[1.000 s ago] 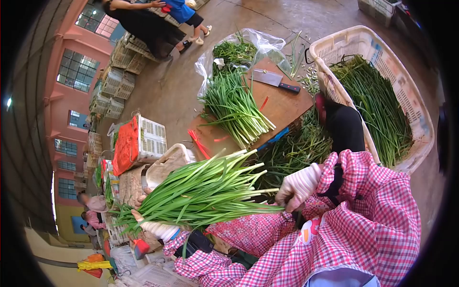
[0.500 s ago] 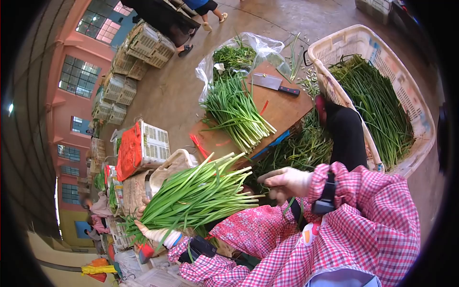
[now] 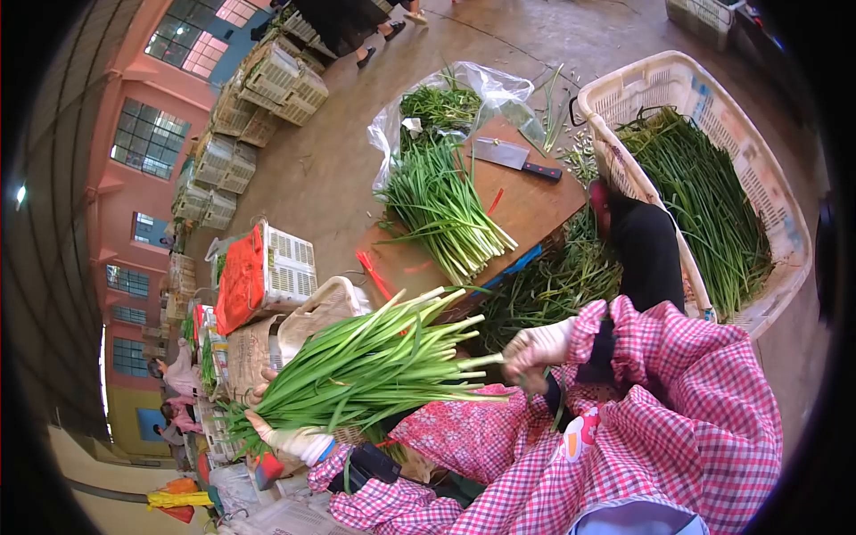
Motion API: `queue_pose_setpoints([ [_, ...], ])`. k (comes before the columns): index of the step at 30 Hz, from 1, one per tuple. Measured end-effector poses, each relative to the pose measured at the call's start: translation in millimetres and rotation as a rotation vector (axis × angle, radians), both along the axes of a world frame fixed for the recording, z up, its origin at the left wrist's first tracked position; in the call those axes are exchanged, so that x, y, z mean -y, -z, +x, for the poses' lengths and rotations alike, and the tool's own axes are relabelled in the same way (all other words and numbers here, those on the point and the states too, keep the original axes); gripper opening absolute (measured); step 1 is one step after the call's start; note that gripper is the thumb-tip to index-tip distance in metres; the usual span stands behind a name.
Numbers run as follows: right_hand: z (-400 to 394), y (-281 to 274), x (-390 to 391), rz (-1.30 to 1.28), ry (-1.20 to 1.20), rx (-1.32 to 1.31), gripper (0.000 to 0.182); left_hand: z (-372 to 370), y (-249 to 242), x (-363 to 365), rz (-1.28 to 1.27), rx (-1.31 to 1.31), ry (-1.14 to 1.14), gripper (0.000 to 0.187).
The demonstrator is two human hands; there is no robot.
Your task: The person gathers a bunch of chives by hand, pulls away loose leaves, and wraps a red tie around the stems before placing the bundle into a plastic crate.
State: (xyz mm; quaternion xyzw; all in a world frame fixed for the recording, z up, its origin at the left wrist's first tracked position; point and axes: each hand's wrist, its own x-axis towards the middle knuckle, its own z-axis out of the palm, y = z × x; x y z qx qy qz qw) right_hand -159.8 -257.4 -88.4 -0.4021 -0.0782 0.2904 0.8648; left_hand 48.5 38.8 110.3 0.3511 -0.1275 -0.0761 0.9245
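My left hand (image 3: 283, 435), with tape round the fingers and palm, is closed round the leafy end of a bunch of garlic chives (image 3: 366, 366). The bunch lies across my lap, pale stalk ends pointing right. At those ends my right hand (image 3: 538, 349), also wrapped in tape, pinches the tip of a single chive stalk (image 3: 481, 361) that sticks out from the others. Beyond the bunch, a pile of chives (image 3: 446, 214) rests on a brown board (image 3: 535, 209), beside a cleaver (image 3: 504, 153) with a black handle.
On the right stands a large white basket (image 3: 620, 165) of long greens. Loose leaves (image 3: 553, 285) litter the floor under the board. A clear plastic bag (image 3: 379, 134) of trimmings lies behind. At left are a crate (image 3: 290, 267) with a red cloth and stacked crates (image 3: 276, 76). People stand farther off.
My right hand has moved slightly and closed on a stalk end; before, it was blurred and apart from the bunch. The left hand keeps its hold. People in the background have shifted.
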Motion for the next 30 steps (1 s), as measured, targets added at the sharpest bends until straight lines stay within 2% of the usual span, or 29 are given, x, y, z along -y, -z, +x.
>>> queue_pose_setpoints([
  [1, -6.5, -3.3, 10.2, -0.168, -0.119, 0.081, 0.029, 3.5, 4.1, -2.0, 0.0, -0.002, -0.003, 0.029],
  [2, -9.8, 3.9, 13.4, -0.336, -0.179, 0.011, 0.028, 9.6, 11.2, -5.3, 0.01, 0.07, 0.06, 0.029],
  [3, -13.4, -17.2, 25.8, -0.488, -0.235, -0.028, 0.024, 14.3, 16.0, -8.1, 0.021, 0.141, 0.125, 0.029],
  [4, -12.9, -13.3, 33.2, -0.643, -0.256, 0.052, 0.025, 16.9, 17.3, -10.2, 0.02, 0.139, 0.124, 0.029],
  [5, -15.8, -8.8, 39.9, -0.8, -0.276, 0.133, 0.026, 19.5, 18.1, -12.5, -0.035, 0.063, 0.109, 0.026],
  [7, -26.7, -8.0, 50.0, -1.442, -0.445, 0.403, 0.032, 22.6, 19.9, -14.6, -0.148, -0.085, 0.078, 0.021],
  [8, -34.2, -8.5, 56.7, -1.643, -0.558, 0.388, 0.04, 21.7, 18.2, -12.8, -0.076, -0.031, -0.092, 0.021],
  [9, -35.2, -9.2, 60.0, -1.748, -0.683, 0.372, 0.039, 25.1, 19.2, -17.3, -0.078, -0.03, -0.093, 0.021],
  [11, -44.3, -28.8, 60.6, -1.808, -0.503, 0.429, 0.04, 28.9, 17.6, -27.4, -0.136, -0.078, -0.134, 0.023],
  [12, -44.9, -38.1, 55.8, -1.821, -0.294, 0.518, 0.04, 25.6, 16.8, -25.3, -0.01, -0.044, -0.219, 0.023],
  [13, -44.1, -43.7, 50.7, -1.824, -0.079, 0.602, 0.041, 21.0, 13.5, -23.8, -0.007, -0.044, -0.219, 0.023],
  [14, -39.6, -42.7, 43.6, -1.783, 0.096, 0.673, 0.041, 18.3, 10.1, -22.0, -0.073, -0.096, -0.165, 0.023],
  [15, -37.6, -49.8, 35.7, -1.632, 0.279, 0.613, 0.033, 18.2, 7.8, -20.8, -0.14, -0.146, -0.11, 0.022],
  [16, -33.7, -47.9, 25.7, -1.401, 0.503, 0.503, 0.029, 23.3, 15.1, -28.1, -0.256, -0.106, 0.06, 0.022],
  [17, -29.1, -41.5, 15.8, -1.155, 0.706, 0.388, 0.025, 22.4, 17.2, -31.6, -0.255, -0.106, 0.061, 0.022],
  [19, -11.8, -22.9, 3.9, -1.051, 0.887, 0.453, 0.022, 20.1, 20.1, -34.6, -0.086, -0.024, 0.029, 0.026],
  [21, 2.7, -14.3, -7.1, -0.882, 0.912, 0.447, 0.029, 20.3, 21.4, -35.6, -0.004, 0.02, 0.015, 0.028],
  [23, 13.8, -13.9, -13.4, -0.73, 0.795, 0.333, 0.044, 22.1, 20.6, -33.9, -0.129, 0.1, 0.365, 0.03],
  [24, 19.1, -9.8, -14.3, -0.729, 0.736, 0.33, 0.053, 11.6, 16.1, -25.6, -0.063, -0.004, 0.052, 0.026],
  [25, 29.3, 8.6, -22.5, -0.37, 0.725, 0.244, 0.056, 9.4, 14.5, -23.1, -0.065, -0.001, 0.057, 0.026],
  [26, 36.6, 14.8, -21.1, -0.371, 0.731, 0.245, 0.056, 6.5, 11.7, -19.3, 0.0, 0.042, 0.013, 0.026],
  [27, 42.2, 20.5, -20.5, -0.074, 0.606, 0.202, 0.052, 2.6, 8.9, -15.7, 0.064, 0.084, -0.033, 0.027],
  [28, 45.4, 25.8, -21.0, 0.22, 0.47, 0.156, 0.048, -3.4, 7.5, -11.2, 0.072, -0.01, -0.122, 0.028],
  [29, 43.1, 17.6, -19.3, 0.422, 0.373, 0.106, 0.054, -1.7, 8.2, -13.1, 0.075, -0.009, -0.122, 0.028],
  [30, 46.4, 19.9, -16.4, 0.325, 0.31, 0.165, 0.052, 1.0, 10.0, -17.6, 0.077, 0.029, -0.074, 0.028],
])
